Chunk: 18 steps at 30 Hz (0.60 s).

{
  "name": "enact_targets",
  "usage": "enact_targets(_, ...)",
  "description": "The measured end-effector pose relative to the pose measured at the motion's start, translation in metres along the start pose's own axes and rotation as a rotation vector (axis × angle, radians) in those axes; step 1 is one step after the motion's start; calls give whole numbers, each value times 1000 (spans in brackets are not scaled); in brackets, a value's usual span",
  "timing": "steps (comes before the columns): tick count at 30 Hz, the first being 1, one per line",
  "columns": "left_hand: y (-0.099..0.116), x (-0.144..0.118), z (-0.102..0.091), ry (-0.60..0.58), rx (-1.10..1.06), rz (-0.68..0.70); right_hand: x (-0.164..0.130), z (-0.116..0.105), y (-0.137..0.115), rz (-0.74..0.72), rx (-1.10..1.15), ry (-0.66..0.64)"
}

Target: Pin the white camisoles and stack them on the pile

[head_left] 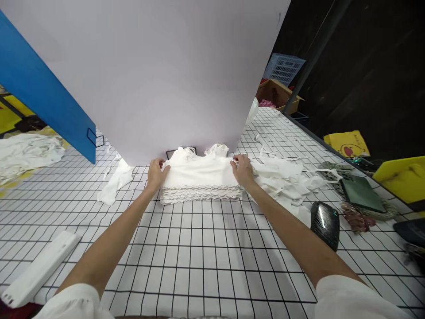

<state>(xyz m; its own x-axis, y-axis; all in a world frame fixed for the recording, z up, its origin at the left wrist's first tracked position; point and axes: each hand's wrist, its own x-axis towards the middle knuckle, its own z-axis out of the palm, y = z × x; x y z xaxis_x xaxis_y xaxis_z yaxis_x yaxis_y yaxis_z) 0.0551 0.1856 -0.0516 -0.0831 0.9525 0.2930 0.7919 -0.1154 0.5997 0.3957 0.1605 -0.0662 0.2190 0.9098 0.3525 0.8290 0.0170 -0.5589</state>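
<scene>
A neat stack of white camisole tops [201, 175] with wavy hems and thin straps lies in front of me on the checked cloth. At its left edge my left hand [157, 173] pinches the side of the uppermost top between thumb and fingers. My right hand [243, 170] grips the opposite side in the same way, so the fabric stretches flat between them. The straps bunch up at the stack's far side, against a white panel. Beside my right wrist spreads a loose heap of white garments [282, 179].
A large white panel [166, 79] stands behind the stack, with a blue panel [49, 84] to its left. On the left lie a small white piece of fabric [116, 182] and a long white power strip [41, 268]. A shiny black object [325, 225] and a dark green case [361, 193] are right.
</scene>
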Motion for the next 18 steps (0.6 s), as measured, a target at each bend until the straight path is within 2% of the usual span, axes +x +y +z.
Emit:
enact_targets(2, 7, -7, 3, -62, 71, 193, -9, -2, -7, -136, -59, -66)
enact_targets(4, 13, -12, 9, -211, 185, 329, -18, -1, -17, -234, -152, -241)
enact_targets(7, 15, -14, 16, -388, 302, 299, -27, 0, -33, -216, -243, -493)
enact_targets(9, 12, -12, 17, -404, 305, 290, -29, -8, -40, -209, -252, -533)
enact_targets(11, 6, -12, 12, -354, 269, 285, -32, -26, -39, -203, -220, -468)
enact_targets(15, -6, -32, -15, -181, 138, 245, -51, -88, -9, -158, -132, -168)
enact_targets(16, -8, -40, -22, -146, 108, 231, -57, -104, 3, -126, -141, -138)
enact_targets(18, -5, -57, -31, -100, 77, 235, -65, -127, 28, -37, -217, -159)
